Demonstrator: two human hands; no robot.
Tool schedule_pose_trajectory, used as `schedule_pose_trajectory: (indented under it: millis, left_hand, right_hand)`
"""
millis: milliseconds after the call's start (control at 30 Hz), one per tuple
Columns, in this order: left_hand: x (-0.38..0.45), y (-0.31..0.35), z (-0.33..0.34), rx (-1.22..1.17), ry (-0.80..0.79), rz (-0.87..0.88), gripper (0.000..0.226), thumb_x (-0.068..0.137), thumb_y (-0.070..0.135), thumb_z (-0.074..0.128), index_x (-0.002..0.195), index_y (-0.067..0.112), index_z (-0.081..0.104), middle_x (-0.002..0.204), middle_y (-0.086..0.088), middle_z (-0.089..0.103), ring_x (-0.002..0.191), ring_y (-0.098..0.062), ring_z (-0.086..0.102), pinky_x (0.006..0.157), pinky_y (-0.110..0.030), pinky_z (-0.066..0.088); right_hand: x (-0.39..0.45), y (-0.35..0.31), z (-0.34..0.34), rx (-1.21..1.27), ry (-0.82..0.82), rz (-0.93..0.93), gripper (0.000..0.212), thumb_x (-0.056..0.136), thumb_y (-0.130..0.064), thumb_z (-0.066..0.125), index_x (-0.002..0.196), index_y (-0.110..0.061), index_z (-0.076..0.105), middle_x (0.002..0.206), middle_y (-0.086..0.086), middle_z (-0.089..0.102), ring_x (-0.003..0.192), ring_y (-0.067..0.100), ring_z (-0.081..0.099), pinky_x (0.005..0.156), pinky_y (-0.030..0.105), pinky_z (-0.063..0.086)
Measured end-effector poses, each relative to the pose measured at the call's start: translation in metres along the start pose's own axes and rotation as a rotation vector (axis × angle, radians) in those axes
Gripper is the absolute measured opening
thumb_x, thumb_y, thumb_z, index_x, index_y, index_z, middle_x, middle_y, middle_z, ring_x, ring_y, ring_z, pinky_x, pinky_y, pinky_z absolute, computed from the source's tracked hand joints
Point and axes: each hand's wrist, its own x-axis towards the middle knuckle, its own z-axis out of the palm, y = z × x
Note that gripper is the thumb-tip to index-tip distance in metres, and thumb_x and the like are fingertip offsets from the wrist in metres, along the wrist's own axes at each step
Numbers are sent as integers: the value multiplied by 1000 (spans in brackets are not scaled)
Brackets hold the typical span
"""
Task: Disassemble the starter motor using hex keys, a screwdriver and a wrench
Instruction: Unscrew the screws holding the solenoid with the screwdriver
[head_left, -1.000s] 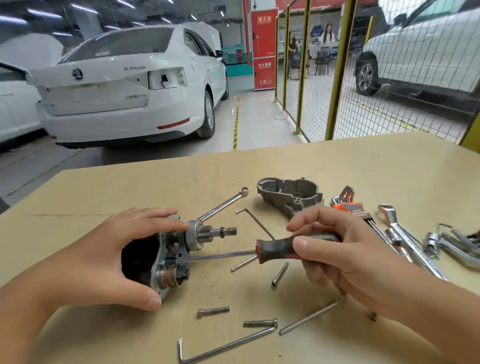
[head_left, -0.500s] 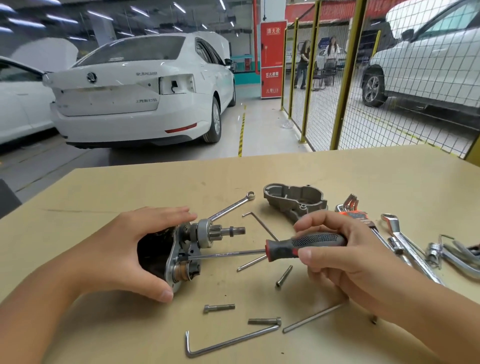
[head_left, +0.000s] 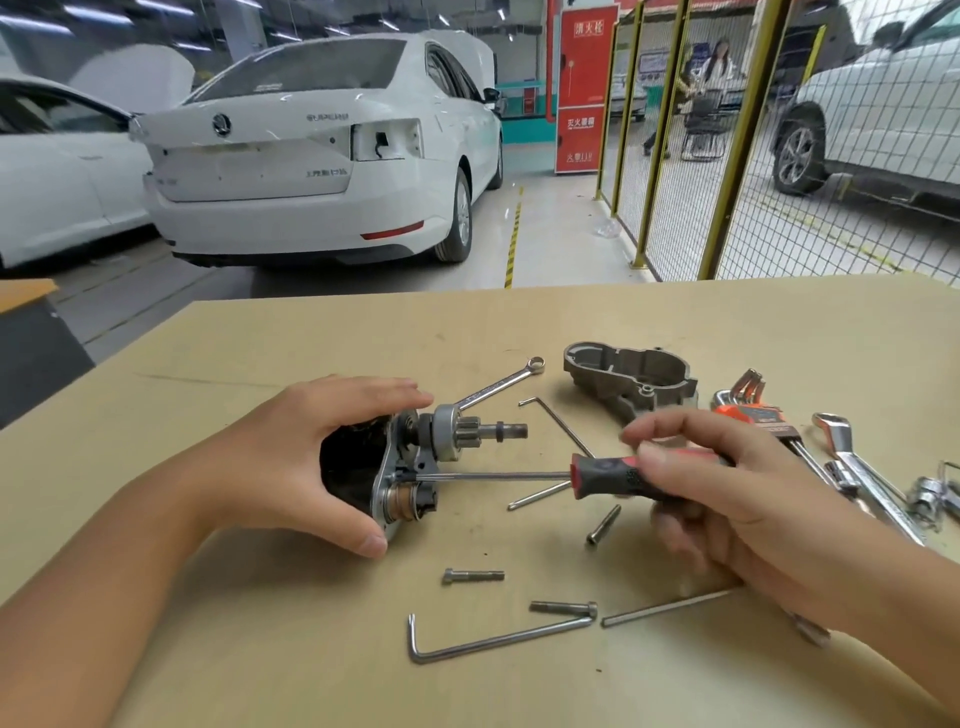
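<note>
Behind the tan workbench (head_left: 727, 322) stands a white Skoda sedan (head_left: 322, 150) and a red cabinet (head_left: 582, 88) with Chinese lettering too blurred to read. On the bench, the left hand (head_left: 291, 467) curls round the starter motor (head_left: 395, 467), which looks heavy, rigid and greasy, best held by its dark body. The right hand (head_left: 717, 488) grips the screwdriver (head_left: 597, 475) handle, its tip at the motor's end plate. The hex key holder's (head_left: 756, 415) print is illegible.

the starter motor (head_left: 395, 467) shows bare grey metal with a matt black body; the screwdriver (head_left: 597, 475) has a shiny steel shaft and a red-and-black handle; the table (head_left: 311, 649) is matt tan board; loose bolts (head_left: 472, 575) are dull metal
</note>
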Motion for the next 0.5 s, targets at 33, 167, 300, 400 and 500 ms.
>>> schedule_pose_trajectory:
  millis: [33, 167, 300, 400, 500]
  left_hand:
    - [0, 0, 0, 1, 0, 2, 114, 43, 64, 96, 144, 66, 43, 153, 40, 41, 146, 11, 34, 115, -25, 30]
    - [1, 1, 0, 11, -8, 2, 114, 45, 63, 95, 147, 63, 43, 154, 40, 41, 147, 11, 33, 114, -22, 28]
    - [1, 2, 0, 11, -6, 11, 113, 46, 60, 95, 147, 60, 44, 153, 39, 42, 146, 10, 35, 114, -20, 28]
    - [2, 3, 0, 17, -10, 8, 114, 46, 61, 95, 147, 60, 43, 153, 40, 41, 146, 11, 33, 114, -20, 28]
    - [3, 3, 0, 28, -16, 5, 114, 46, 62, 94, 147, 62, 41, 153, 41, 40, 147, 11, 32, 115, -21, 27]
  right_hand:
    - [0, -1, 1, -36, 26, 19, 39, 71, -45, 87, 97, -20, 73, 77, 23, 67, 44, 24, 50, 39, 26, 41]
    - [2, -3, -5, -52, 7, -29, 39, 65, -30, 87, 98, -17, 71, 76, 20, 66, 43, 22, 47, 39, 24, 37]
    - [-1, 1, -4, -59, -26, -54, 62, 50, -2, 96, 105, -19, 73, 84, 13, 65, 52, 22, 52, 41, 29, 45]
    - [-2, -2, 2, -28, 20, 2, 46, 68, -40, 84, 111, -31, 69, 83, 22, 71, 41, 25, 46, 38, 24, 38]
    - [-1, -6, -1, -56, 56, -28, 43, 70, -47, 76, 110, -33, 68, 77, 24, 68, 38, 23, 42, 43, 23, 34]
